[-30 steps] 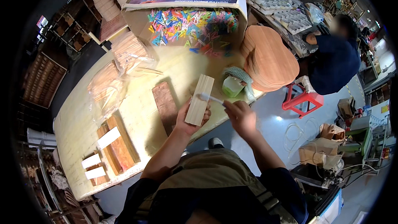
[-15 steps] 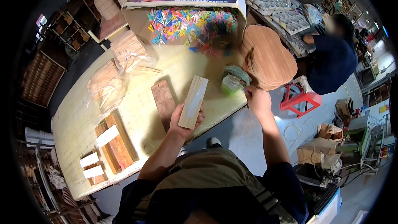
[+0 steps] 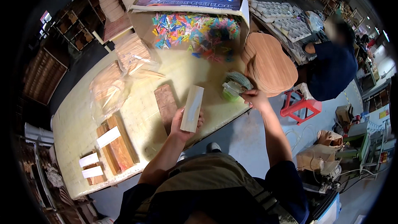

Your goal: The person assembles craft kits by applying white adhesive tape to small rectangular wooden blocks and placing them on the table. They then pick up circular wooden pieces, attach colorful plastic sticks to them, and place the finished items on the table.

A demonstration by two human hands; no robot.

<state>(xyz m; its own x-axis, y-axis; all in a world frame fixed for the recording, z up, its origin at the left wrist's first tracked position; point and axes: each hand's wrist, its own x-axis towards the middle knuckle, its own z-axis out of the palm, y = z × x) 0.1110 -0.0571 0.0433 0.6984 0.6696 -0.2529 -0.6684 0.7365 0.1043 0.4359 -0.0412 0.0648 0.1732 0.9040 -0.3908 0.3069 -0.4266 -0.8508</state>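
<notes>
My left hand [image 3: 179,125] is closed around a pale wooden block [image 3: 193,104], tilted up above the table, with a whitish-grey smear along its face. My right hand [image 3: 256,99] is pinched at a small green tub [image 3: 230,96] near the table's right edge. A pale, translucent piece [image 3: 234,88] shows at the fingertips over the tub; what exactly the fingers hold is too small to tell. A bunched green-grey cloth [image 3: 241,79] lies against the tub's far side. Just left of the held block, a reddish-brown board [image 3: 166,103] lies on the table.
Wood blocks with white strips [image 3: 108,137] lie at the near left of the table [image 3: 78,112]. Bagged thin wood pieces [image 3: 110,85] sit behind them. At the back, a box [image 3: 145,31] holds coloured clips. Guitar-shaped panels [image 3: 271,64] are stacked right; beyond sits a person [image 3: 336,62].
The view has shifted slightly, so the scene sits a little lower. My right hand has moved slightly left, closer over the tub. The left hand still holds the block, its face turned slightly.
</notes>
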